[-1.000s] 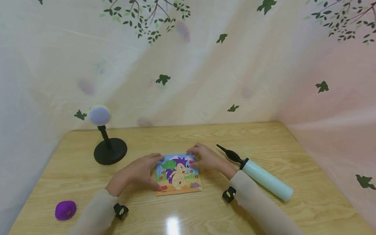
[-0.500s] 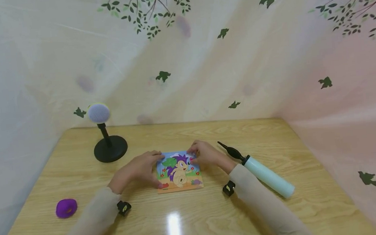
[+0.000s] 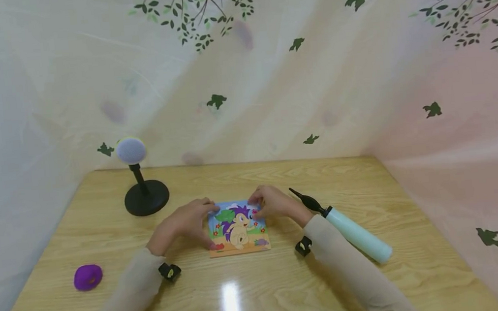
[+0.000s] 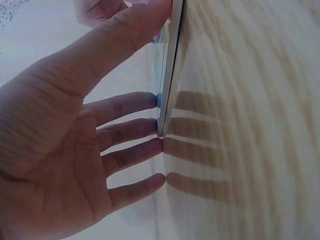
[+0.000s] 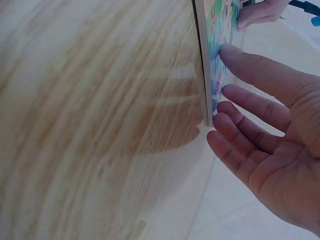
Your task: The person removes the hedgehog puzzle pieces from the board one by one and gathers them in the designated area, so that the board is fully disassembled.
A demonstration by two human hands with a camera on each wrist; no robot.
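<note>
A square picture board [image 3: 239, 230] with a purple-haired hedgehog on it lies flat on the wooden table. At its left side is my left hand [image 3: 189, 226]; the thumb touches the lower left corner, and the straight fingers spread toward the upper left corner. In the left wrist view, that hand's fingertips [image 4: 152, 100] meet the board's edge and the tabletop. My right hand [image 3: 275, 206] is at the upper right corner. Its thumb touches the printed face, while the loosely bent fingers rest around the corner, as the right wrist view shows beside the board's rim [image 5: 204, 75].
Right of the board lies a hand pump [image 3: 358, 235] with a pale blue barrel and black nozzle, partly behind the right forearm. A round-headed device on a black stand [image 3: 146, 198] is at the back left. A purple rounded object [image 3: 88, 277] sits front left.
The head view has shifted slightly. My left wrist has swung a little to the right; both hands stay at the board's corners, and the board lies in about the same place.
</note>
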